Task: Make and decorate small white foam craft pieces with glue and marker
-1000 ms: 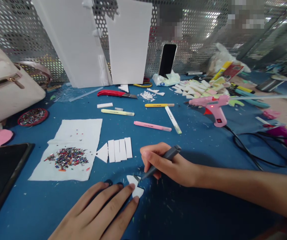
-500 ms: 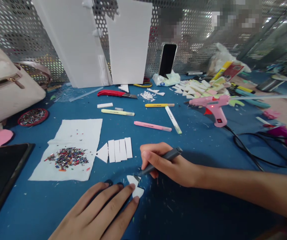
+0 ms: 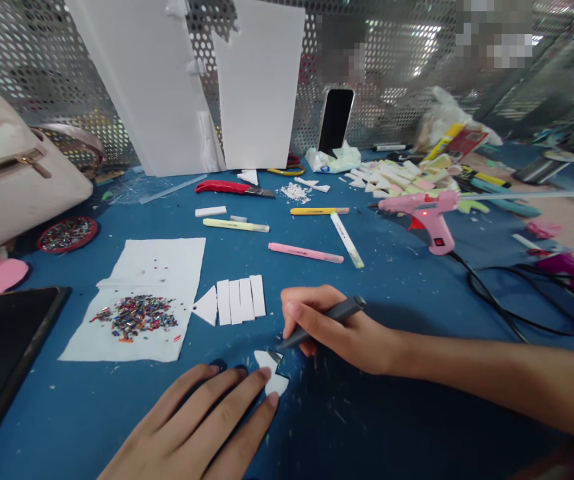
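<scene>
My left hand (image 3: pixel 199 427) lies flat with fingers stretched out, two fingertips pressing on a small white cut-out piece (image 3: pixel 277 385) with a notch in its right side. Grey colouring marks the upper part of that piece. In my right hand (image 3: pixel 337 327) is a dark grey marker (image 3: pixel 344 309), gripped like a pen, its tip at the piece's upper right edge. Just beyond, a white triangle (image 3: pixel 207 307) and several white strips (image 3: pixel 241 300) lie in a row. Left of them, a white cloth or tissue (image 3: pixel 167 257) bears a heap of colourful beads (image 3: pixel 141 316).
Highlighters (image 3: pixel 305 253) and a red utility knife (image 3: pixel 227 188) lie behind my hands. A pink glue gun (image 3: pixel 424 210) with a trailing cord (image 3: pixel 491 307) stands at right. A dark phone (image 3: pixel 7 360) is at left; white boards (image 3: pixel 261 87) lean at the back.
Almost nothing differs. The marker's tip has shifted very slightly at the piece's edge; my left hand stays in place.
</scene>
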The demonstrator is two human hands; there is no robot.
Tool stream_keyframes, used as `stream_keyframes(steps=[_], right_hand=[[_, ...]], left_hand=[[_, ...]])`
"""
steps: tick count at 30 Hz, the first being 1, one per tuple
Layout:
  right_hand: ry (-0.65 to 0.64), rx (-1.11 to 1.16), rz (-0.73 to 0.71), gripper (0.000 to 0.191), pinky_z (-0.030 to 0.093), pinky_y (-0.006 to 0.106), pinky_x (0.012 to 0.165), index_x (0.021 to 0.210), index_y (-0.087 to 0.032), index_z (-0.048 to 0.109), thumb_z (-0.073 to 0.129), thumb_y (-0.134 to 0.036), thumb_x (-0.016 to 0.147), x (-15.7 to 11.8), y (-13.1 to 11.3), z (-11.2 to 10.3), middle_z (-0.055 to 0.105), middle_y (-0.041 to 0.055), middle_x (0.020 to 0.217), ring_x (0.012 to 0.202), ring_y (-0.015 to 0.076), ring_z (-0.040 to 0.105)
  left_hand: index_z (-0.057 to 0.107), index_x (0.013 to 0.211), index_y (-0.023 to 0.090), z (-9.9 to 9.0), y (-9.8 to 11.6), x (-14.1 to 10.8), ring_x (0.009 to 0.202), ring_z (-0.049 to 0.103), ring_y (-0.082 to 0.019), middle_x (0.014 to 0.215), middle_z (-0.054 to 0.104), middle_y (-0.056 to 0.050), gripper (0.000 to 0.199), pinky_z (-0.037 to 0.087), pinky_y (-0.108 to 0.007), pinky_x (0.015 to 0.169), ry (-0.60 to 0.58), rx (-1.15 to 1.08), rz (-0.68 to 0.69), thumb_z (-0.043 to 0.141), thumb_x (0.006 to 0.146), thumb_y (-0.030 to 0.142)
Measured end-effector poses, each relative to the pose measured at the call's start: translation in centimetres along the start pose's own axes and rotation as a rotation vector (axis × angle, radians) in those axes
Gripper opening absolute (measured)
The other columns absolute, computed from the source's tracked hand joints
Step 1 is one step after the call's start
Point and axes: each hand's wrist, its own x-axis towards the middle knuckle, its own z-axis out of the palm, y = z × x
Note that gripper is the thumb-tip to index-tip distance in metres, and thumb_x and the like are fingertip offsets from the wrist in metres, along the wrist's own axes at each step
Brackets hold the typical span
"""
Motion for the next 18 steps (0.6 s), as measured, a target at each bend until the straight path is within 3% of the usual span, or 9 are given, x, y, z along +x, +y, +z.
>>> stream_keyframes(steps=[18], right_hand=[[0.000, 0.001, 0.035, 0.052, 0.041, 0.018, 0.047, 0.070, -0.012, 0.058, 0.047, -0.054, 0.099, -0.03, -0.24, 0.03, 0.050, 0.0000, 0.067, 0.052, 0.0071, 0.050]], left_hand=[[0.049, 0.146, 0.024, -0.37, 0.28, 0.17, 0.127, 0.048, -0.021, 0.148, 0.052, -0.002, 0.041, 0.010, -0.043, 0.122, -0.033, -0.007, -0.030, 0.040, 0.107, 0.035]])
